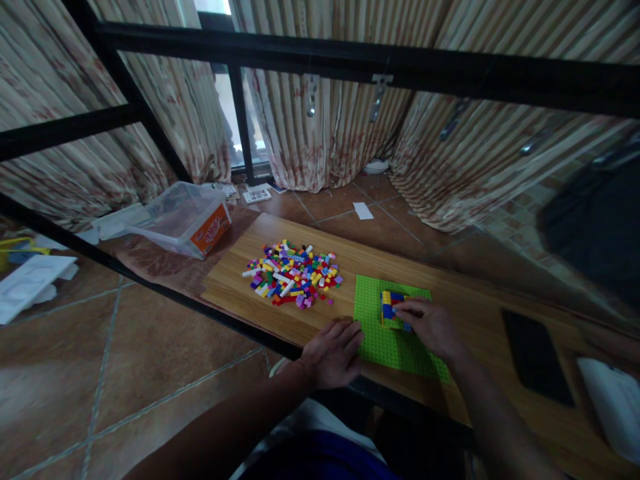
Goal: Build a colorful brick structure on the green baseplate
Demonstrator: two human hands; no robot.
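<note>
A green studded baseplate (370,340) lies on the wooden board, and a small block structure (387,308) of yellow, blue and red toy bricks stands on it. Over this structure, my right hand (434,328) has its thumb and fingers pinched together on a small brick, which the fingertips mostly cover. My left hand (334,352) rests palm down at the near edge of the board, its fingers stretched out and touching the left edge of the baseplate. To the left lies a loose pile of multicoloured toy bricks (295,273).
A clear plastic box (175,217) with an orange label stands beyond the board's left end. On the right are a dark flat device (537,357) and a white object (613,400). Black metal bars (320,57) cross in front of striped curtains (300,133).
</note>
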